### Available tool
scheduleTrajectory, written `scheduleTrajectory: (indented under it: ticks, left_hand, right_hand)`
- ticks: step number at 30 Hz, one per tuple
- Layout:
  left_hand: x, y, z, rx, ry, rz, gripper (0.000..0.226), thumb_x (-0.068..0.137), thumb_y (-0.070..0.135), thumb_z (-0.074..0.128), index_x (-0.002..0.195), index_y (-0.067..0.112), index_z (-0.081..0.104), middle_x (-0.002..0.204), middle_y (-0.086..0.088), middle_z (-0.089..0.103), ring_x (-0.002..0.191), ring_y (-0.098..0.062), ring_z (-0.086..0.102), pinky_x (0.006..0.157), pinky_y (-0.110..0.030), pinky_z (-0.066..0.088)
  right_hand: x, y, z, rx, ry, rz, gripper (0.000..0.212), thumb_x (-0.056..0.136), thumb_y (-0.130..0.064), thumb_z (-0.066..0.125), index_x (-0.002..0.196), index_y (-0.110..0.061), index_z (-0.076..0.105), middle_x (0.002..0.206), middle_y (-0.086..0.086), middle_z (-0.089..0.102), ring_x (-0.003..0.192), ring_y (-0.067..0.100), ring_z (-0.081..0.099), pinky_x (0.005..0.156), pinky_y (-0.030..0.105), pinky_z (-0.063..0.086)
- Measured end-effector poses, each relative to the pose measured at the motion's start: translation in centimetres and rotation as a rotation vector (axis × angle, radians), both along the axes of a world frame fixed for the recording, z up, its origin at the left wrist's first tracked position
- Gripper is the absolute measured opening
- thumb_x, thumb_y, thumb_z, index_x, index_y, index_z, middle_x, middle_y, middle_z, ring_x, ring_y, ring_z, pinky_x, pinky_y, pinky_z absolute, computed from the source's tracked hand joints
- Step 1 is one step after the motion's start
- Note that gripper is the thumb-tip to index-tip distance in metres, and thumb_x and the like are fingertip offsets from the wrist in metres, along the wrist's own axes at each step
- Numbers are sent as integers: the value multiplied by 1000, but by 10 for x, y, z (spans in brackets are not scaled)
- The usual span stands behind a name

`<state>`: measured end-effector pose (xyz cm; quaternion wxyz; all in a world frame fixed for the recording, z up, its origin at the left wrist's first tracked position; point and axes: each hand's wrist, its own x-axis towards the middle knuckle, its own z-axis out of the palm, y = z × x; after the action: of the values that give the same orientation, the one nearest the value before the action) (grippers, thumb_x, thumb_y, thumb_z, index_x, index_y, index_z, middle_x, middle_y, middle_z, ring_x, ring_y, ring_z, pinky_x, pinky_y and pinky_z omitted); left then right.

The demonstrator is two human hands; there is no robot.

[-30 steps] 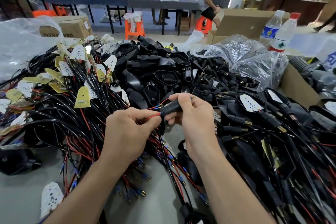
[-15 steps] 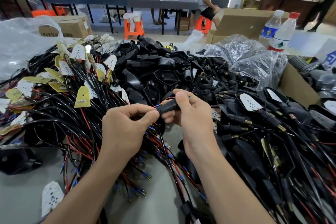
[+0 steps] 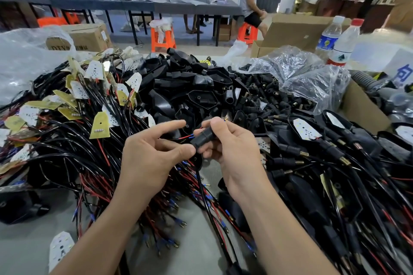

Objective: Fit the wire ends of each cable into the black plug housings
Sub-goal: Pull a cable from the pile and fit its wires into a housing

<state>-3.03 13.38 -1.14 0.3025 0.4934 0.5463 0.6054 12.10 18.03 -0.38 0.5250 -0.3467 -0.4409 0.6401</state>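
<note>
Head view. Item: black plug housing (image 3: 204, 138), gripped in right hand (image 3: 230, 147) over counter (image 3: 26, 248). Left hand (image 3: 149, 158): thumb at housing base, forefinger straight, grip on cable (image 3: 202, 183) unclear. Step: seating wire ends (image 3: 190, 137). Next, probably: press them fully home.

A grey bench (image 3: 26, 241) is carrying a tangle of black cables (image 3: 67, 158) at the left, a heap of black plug housings (image 3: 190, 87) in the middle and a clear plastic bag (image 3: 301, 73) beyond. A white board (image 3: 60, 248) is lying near the front.
</note>
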Motion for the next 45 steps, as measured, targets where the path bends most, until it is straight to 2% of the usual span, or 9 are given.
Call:
scheduleTrajectory:
  ticks: [10, 14, 17, 19, 22, 26, 35, 41, 45]
  left_hand:
    - [8, 1, -4, -17, -161, -167, 43, 67, 30, 90, 109, 31, 80, 67, -14, 75, 64, -14, 72, 70, -16, 55]
    - [8, 1, -6, -55, -102, -155, 42, 69, 44, 84, 110, 37, 79, 73, -12, 77, 70, -15, 74, 74, -22, 57]
    - [13, 0, -9, -86, 16, -144, 26, 81, 43, 80, 103, 30, 82, 80, -3, 80, 81, -18, 78, 82, -31, 58]
    - [17, 0, -12, -103, 137, -94, 7, 89, 31, 80, 95, 31, 82, 78, 8, 80, 82, -8, 77, 79, -20, 58]
    - [18, -4, -11, -105, 258, -16, 14, 90, 25, 79, 87, 38, 83, 74, 18, 77, 74, 2, 74, 68, -11, 52]
    - [18, -7, -11, -110, 383, -126, 8, 88, 40, 73, 84, 42, 80, 69, 11, 76, 73, -16, 74, 71, -30, 54]
    - [10, -10, -2, -387, -230, -731, 32, 82, 42, 72, 78, 11, 81, 76, -11, 76, 61, -18, 71, 58, -22, 55]
    - [18, -4, -4, -368, -397, -367, 31, 93, 29, 62, 86, 3, 78, 73, -13, 72, 58, -18, 67, 54, -23, 55]
    - [16, 2, -6, -334, -396, -244, 30, 107, 17, 49, 102, -1, 72, 67, -6, 65, 51, -11, 54, 48, -17, 44]
  right_hand:
    - [0, -3, 2, -50, 8, 10, 24, 106, -20, 53, 96, -13, 74, 94, 8, 80, 58, 13, 60, 59, 26, 52]
    - [3, -1, 3, 87, -137, -169, 20, 102, -15, 58, 94, -15, 77, 90, 3, 80, 77, 13, 73, 72, 26, 59]
    - [4, -2, 6, 85, -115, -150, 25, 103, -14, 57, 91, -17, 79, 90, 5, 80, 75, 14, 72, 63, 27, 59]
    - [2, -4, 7, 56, -115, -107, 27, 103, -13, 57, 90, -19, 80, 91, 4, 80, 74, 11, 71, 56, 22, 55]
    - [2, -2, 8, 19, -70, -105, 27, 103, -13, 57, 92, -18, 80, 92, 2, 80, 82, 5, 73, 63, 14, 52]
    - [13, 7, 13, -80, 82, -246, 27, 104, -12, 54, 89, -16, 76, 84, 3, 80, 81, 9, 71, 72, 24, 46]
    - [21, 16, 14, -80, 224, -415, 25, 103, -8, 54, 85, -11, 71, 71, 4, 76, 70, 12, 69, 69, 23, 47]
    - [31, 22, 16, -151, 288, -353, 25, 105, -26, 56, 103, -6, 69, 90, 11, 79, 84, 20, 76, 71, 26, 60]
    - [22, 13, 10, 6, -67, 12, 14, 101, -13, 60, 107, -10, 73, 99, 13, 76, 89, 21, 71, 79, 33, 59]
